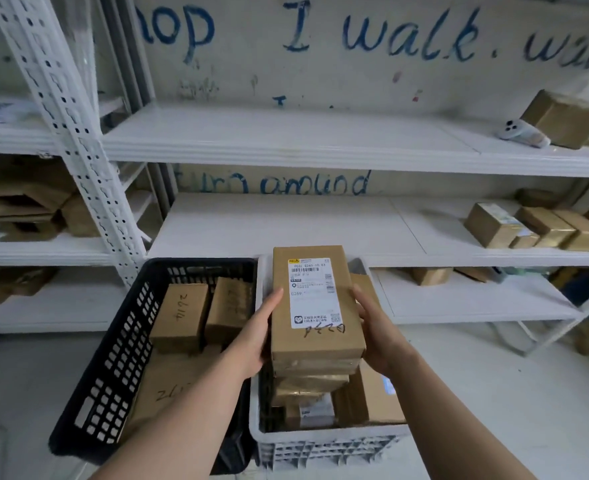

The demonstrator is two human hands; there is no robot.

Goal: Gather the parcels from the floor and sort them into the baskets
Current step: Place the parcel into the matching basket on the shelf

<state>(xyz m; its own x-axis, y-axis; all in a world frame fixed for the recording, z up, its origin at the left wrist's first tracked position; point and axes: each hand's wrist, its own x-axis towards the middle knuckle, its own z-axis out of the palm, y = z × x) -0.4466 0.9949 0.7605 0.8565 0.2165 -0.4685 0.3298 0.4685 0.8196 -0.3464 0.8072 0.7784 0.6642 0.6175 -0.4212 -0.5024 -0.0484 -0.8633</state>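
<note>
I hold a brown cardboard parcel [315, 303] with a white shipping label, handwriting on its near end, between both hands above the white basket [324, 445]. My left hand [260, 330] grips its left side and my right hand [378, 327] grips its right side. More brown parcels [308, 382] are stacked under it inside the white basket. To the left stands a black basket [113, 368] holding several brown parcels [180, 317] with numbers written on them.
White metal shelving [286, 140] runs behind the baskets, with an upright post [78, 140] at the left. Brown boxes [542, 226] sit on the right shelves, with a phone [521, 133] beside a box higher up. Flattened cardboard [19, 202] fills the left shelves. Pale floor lies right of the baskets.
</note>
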